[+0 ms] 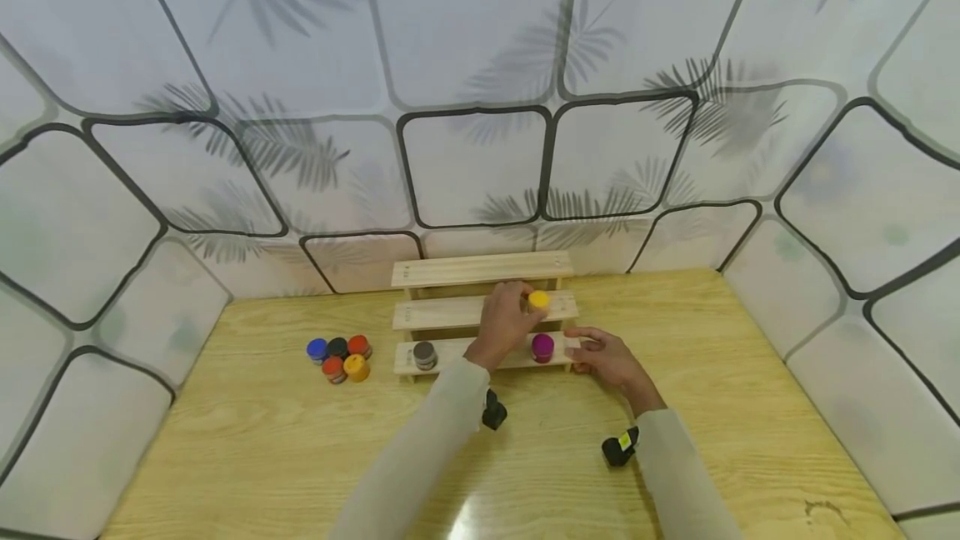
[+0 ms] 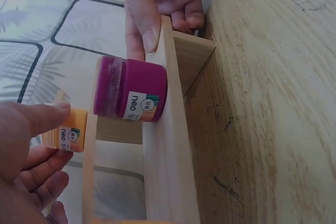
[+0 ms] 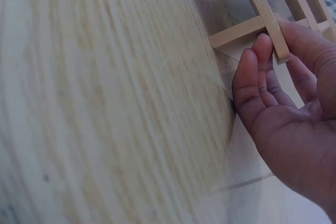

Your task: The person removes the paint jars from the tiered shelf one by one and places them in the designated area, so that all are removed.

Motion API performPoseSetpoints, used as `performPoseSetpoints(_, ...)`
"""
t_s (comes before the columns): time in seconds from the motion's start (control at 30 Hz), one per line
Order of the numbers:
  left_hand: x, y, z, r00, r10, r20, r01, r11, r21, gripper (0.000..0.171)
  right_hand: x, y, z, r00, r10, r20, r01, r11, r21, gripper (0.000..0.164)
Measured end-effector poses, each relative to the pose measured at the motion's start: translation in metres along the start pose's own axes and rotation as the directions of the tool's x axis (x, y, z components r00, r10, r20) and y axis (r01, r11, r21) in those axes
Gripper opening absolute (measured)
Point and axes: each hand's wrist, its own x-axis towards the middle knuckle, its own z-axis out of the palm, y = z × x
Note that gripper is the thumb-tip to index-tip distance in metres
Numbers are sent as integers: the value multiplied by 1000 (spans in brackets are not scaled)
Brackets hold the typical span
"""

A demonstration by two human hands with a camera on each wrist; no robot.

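Observation:
My left hand [image 1: 507, 323] pinches a yellow paint jar [image 1: 538, 300] between thumb and fingers at the right part of the middle step of a wooden three-step rack [image 1: 480, 268]. In the left wrist view the yellow jar's label faces the camera; whether its base touches the step I cannot tell. On the lowest step, just in front, stands a purple paint jar [image 2: 144, 90]. My right hand [image 3: 289, 87] grips the right end of that lowest step, thumb above and fingers below. A grey-lidded jar [image 1: 424, 355] stands toward the step's left end.
Left of the rack, several paint jars cluster on the wooden table [image 1: 247, 440]: a blue jar [image 1: 317, 349], a black jar [image 1: 338, 347], red ones and an orange-yellow jar [image 1: 356, 367]. A patterned curtain [image 1: 480, 165] surrounds the table at back and sides.

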Motion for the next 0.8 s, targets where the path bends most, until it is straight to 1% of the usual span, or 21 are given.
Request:
performPoseSetpoints(0.17, -2, -5, -6, 1000, 7, -17, -7, 999, -32, 36, 1, 0, 1, 1000, 0, 3, 0, 1000, -4, 51)
performPoseSetpoints(0.3, -3, -9, -8, 999, 18, -26, -20, 999, -51, 34, -1, -1, 0, 1000, -4, 2, 4, 1000, 13, 51)
performPoseSetpoints(0.47, -7, -11, -15, 999, 23, -25, -26, 996, -88, 34, -3, -2, 2, 1000, -1, -10, 1, 1000, 20, 50)
performPoseSetpoints(0.6, -10, -11, -22, 1000, -15, -22, 12, 992, -124, 36, -5, -4, 4, 1000, -4, -7, 4, 1000, 10, 49)
performPoseSetpoints(0.73, -13, -12, -29, 998, -65, -20, 61, 988, -142, 39, -6, -5, 5, 1000, -18, -6, 18, 1000, -2, 50)
performPoseSetpoints(0.8, -14, -13, -33, 997, -78, -17, 75, 987, -145, 41, -6, -4, 6, 1000, -24, -8, 24, 1000, -5, 50)
